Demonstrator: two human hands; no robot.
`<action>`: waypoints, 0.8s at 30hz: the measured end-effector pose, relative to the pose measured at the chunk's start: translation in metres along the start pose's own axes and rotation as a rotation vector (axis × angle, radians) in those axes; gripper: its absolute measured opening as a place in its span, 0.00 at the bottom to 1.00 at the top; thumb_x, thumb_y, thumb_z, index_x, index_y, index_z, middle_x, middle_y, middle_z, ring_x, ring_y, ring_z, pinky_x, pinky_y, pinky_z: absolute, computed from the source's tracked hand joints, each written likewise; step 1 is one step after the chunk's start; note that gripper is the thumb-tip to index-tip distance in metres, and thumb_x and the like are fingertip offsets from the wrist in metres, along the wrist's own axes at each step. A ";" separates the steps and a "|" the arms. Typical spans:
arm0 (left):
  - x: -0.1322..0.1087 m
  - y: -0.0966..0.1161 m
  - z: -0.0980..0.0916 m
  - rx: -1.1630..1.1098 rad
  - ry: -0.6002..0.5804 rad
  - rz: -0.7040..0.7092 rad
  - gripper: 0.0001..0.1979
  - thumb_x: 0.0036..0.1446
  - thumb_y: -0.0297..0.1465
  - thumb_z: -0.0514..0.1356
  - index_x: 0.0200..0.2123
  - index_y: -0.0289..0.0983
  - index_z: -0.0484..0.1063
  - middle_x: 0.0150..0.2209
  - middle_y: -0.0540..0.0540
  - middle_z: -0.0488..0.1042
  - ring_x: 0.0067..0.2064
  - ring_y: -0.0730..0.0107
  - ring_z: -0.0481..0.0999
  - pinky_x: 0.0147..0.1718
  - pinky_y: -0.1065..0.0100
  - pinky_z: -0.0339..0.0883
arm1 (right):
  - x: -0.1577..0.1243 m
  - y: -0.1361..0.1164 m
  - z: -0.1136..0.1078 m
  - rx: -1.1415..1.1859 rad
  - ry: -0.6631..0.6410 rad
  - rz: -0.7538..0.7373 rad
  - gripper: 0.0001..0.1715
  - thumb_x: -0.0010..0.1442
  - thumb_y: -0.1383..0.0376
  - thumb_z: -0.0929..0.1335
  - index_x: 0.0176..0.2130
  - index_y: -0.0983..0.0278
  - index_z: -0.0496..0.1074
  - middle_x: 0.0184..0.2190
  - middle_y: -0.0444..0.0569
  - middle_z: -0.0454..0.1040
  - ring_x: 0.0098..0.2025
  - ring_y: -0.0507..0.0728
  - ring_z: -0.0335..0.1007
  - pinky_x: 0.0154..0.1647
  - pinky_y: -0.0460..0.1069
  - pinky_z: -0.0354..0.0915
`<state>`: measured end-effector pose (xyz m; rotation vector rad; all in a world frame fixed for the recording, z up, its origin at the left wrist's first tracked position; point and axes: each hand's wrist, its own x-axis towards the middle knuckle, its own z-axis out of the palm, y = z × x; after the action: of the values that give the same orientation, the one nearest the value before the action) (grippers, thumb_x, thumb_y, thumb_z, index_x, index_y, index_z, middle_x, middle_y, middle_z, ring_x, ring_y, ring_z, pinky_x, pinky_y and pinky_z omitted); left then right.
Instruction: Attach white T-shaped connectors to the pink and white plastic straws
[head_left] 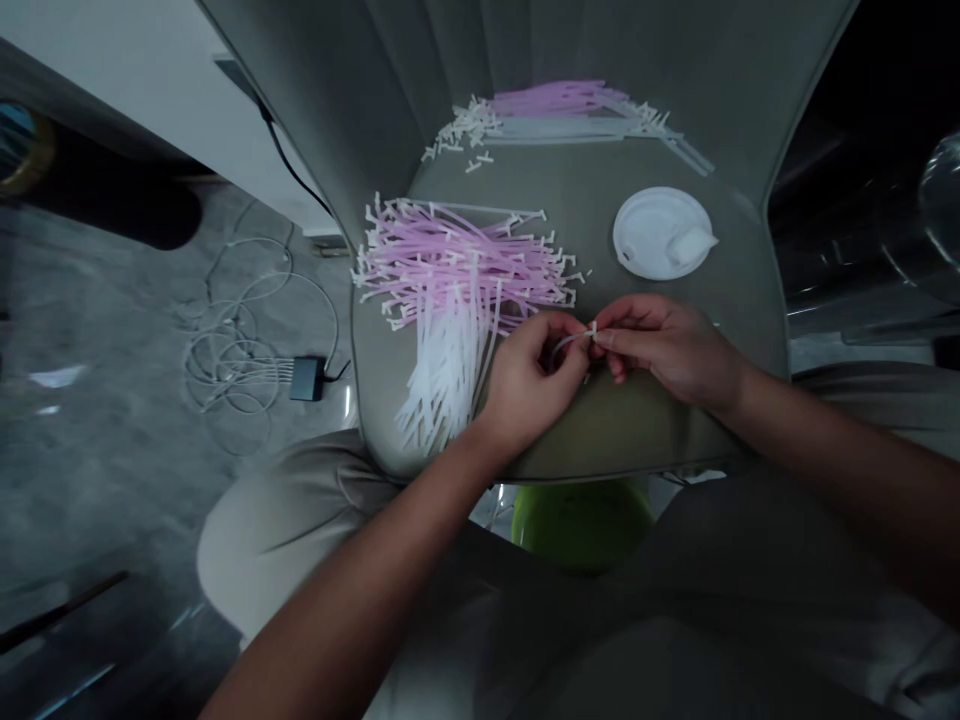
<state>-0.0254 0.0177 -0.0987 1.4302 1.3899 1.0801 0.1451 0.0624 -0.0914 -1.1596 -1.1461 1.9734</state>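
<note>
Grey upholstered chair seat [586, 182] served as my work surface, above a mottled grey floor [97, 430]. My left hand [531, 382] and right hand [664, 350] met at the seat's near side, fingertips together and clamped on one thin pale plastic strip [576, 340] with a small crossbar end. Just beyond my hands lay a large loose heap of pink crossbar-ended plastic strips [465, 262], with white plastic strips [447, 385] fanning out toward me. Far back on the seat sat a much smaller pink-and-white heap of strips [559, 100] (short white pieces [465, 130] lay scattered beside it). Most strips remained in the nearer heap. A round white plastic lid [646, 235] rested to the right.
</note>
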 end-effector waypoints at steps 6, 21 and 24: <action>0.000 -0.001 0.001 0.024 -0.009 0.019 0.02 0.57 0.27 0.59 0.34 0.37 0.72 0.30 0.50 0.74 0.29 0.76 0.70 0.30 0.72 0.64 | -0.001 -0.002 0.003 0.008 0.021 0.004 0.07 0.54 0.65 0.73 0.33 0.65 0.74 0.26 0.43 0.75 0.21 0.48 0.68 0.20 0.44 0.68; -0.002 0.002 0.002 0.056 -0.001 -0.026 0.04 0.54 0.25 0.59 0.34 0.37 0.72 0.31 0.49 0.75 0.30 0.75 0.71 0.29 0.71 0.64 | 0.000 -0.004 0.000 0.023 0.008 0.038 0.08 0.52 0.66 0.75 0.34 0.64 0.76 0.27 0.43 0.77 0.21 0.47 0.67 0.21 0.43 0.66; -0.002 0.003 0.002 0.078 -0.001 -0.020 0.03 0.53 0.25 0.59 0.33 0.36 0.72 0.29 0.50 0.75 0.29 0.75 0.70 0.28 0.72 0.63 | -0.001 -0.003 0.000 0.007 0.005 0.038 0.08 0.51 0.67 0.74 0.35 0.64 0.76 0.27 0.43 0.78 0.21 0.46 0.67 0.23 0.43 0.66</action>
<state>-0.0225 0.0153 -0.0965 1.4686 1.4571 1.0222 0.1455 0.0632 -0.0885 -1.1903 -1.1220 2.0008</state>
